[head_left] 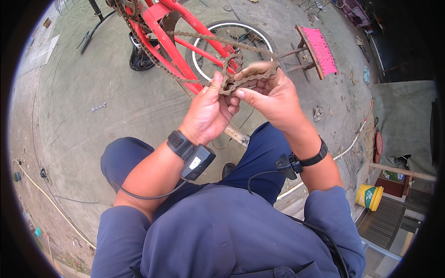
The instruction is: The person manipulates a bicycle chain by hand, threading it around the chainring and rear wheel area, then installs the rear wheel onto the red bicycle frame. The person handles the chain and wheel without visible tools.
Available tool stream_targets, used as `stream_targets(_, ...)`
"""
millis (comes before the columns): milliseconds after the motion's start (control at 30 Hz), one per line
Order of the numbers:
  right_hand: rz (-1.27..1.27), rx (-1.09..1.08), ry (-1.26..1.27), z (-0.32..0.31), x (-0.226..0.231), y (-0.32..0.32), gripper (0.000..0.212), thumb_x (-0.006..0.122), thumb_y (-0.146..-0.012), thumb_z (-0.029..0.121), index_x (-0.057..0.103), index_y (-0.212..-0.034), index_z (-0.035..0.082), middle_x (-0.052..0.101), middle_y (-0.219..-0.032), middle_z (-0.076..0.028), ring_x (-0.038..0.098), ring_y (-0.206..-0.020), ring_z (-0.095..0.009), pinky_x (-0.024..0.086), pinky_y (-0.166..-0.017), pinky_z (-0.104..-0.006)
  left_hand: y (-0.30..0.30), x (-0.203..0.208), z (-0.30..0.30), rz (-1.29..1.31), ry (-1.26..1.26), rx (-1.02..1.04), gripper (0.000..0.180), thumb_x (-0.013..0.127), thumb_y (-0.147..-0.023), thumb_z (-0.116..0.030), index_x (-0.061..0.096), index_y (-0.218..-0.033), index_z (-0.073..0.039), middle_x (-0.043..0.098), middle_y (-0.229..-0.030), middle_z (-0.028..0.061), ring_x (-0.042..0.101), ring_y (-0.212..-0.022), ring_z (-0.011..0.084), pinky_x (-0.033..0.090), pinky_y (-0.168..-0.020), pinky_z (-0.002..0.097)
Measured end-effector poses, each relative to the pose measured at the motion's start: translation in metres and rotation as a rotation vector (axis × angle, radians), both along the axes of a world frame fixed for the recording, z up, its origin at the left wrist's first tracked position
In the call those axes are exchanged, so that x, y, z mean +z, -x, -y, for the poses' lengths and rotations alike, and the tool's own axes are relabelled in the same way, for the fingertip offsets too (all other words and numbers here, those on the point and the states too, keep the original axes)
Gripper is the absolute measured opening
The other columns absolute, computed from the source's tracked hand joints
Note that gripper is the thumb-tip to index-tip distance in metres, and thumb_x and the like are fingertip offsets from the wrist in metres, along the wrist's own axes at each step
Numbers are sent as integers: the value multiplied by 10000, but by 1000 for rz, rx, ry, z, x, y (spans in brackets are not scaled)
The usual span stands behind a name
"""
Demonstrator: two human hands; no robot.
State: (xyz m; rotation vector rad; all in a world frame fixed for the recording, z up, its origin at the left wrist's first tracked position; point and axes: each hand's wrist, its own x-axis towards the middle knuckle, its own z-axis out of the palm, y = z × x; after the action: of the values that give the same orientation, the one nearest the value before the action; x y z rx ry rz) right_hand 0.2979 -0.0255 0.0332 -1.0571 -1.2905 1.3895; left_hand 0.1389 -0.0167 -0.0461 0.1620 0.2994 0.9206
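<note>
A rusty bicycle chain [248, 79] is bunched in a loop between my two hands, in front of a red bicycle frame [178, 55]. My left hand [208, 111] pinches the chain's near end between thumb and fingers, palm turned partly up. The fingers of my right hand [273, 97] curl round another stretch of it, with the thumb pressed close to the left fingertips. More of the chain runs up along the frame's red tubes toward the crank at the top. Parts of the fingers are hidden behind the links.
Behind the frame a wheel with a white rim [266, 39] lies on the concrete. A stool with a pink woven seat [320, 51] stands at the right. On the ground at the left is a wrench [99, 107]; a black saddle [142, 58] is below the frame. A yellow bucket [369, 197] sits lower right.
</note>
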Motion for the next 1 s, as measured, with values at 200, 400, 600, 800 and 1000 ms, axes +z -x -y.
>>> stream_targets(200, 55, 9, -171, -4, -13, 7, 245, 710, -884, -86, 598, -1075, 22, 687, -990, -98, 689, -766, -142, 589, -669, -278, -3, 3, 2, -26, 60, 5, 406, 504, -1038, -505, 631, -1073, -121, 620, -860, -25, 557, -734, 94, 435, -648, 259)
stream_targets(400, 262, -143, -320, -8, -15, 14, 208, 763, -852, -57, 634, -989, 30, 690, -998, -88, 679, -795, -114, 559, -668, -254, -3, 2, 0, 33, 44, 0, 444, 492, -1021, -552, 631, -1070, -133, 591, -844, -40, 537, -731, 93, 425, -657, 264)
stream_targets(600, 423, -241, -562, -18, -18, 19, 228, 796, -814, -38, 651, -964, 54, 705, -983, -97, 681, -929, -156, 557, -782, -289, -2, -1, -1, 110, 13, -37, 418, 458, -1042, -543, 626, -1130, -170, 586, -928, -64, 509, -779, 58, 421, -671, 228)
stream_targets(800, 430, -273, -611, -26, -17, 17, 220, 812, -809, -11, 647, -938, 54, 713, -956, -112, 683, -936, -178, 551, -798, -316, 3, 4, -3, 126, -4, -9, 371, 465, -1063, -476, 628, -1156, -156, 642, -989, -37, 535, -799, 89, 438, -682, 234)
stream_targets(1000, 499, -289, -682, -31, -17, 16, 228, 825, -816, 21, 622, -908, 65, 717, -922, -88, 688, -875, -170, 553, -770, -313, 11, -6, -8, -6, 107, 93, 212, 558, -1052, -294, 635, -1176, -141, 669, -1012, -17, 583, -850, 100, 467, -712, 242)
